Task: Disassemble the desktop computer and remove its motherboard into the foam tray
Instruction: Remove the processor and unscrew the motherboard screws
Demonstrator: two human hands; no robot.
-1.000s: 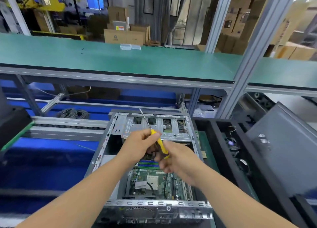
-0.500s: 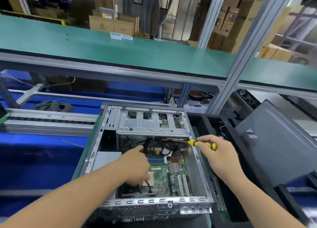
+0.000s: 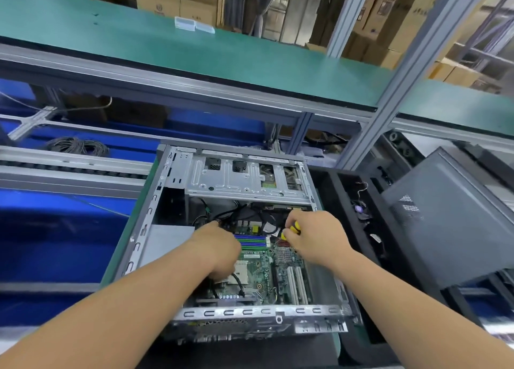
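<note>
The desktop computer (image 3: 239,238) lies open at the centre of the view, its motherboard (image 3: 267,268) still seated on the case floor. The foam tray (image 3: 345,202) sits just beside it at 3 o'clock. The right hand (image 3: 317,238) grasps a yellow screwdriver (image 3: 292,229) over the board's 1 o'clock corner. The left hand (image 3: 217,249) reaches toward the cables (image 3: 250,215) at 12 o'clock; whether it grips anything, I cannot tell. The step looks like freeing a mounting screw. To do it well, seat the tip squarely before turning, keep the shaft upright, hold loose cables aside, and avoid slipping onto the blue memory slots (image 3: 251,240).
</note>
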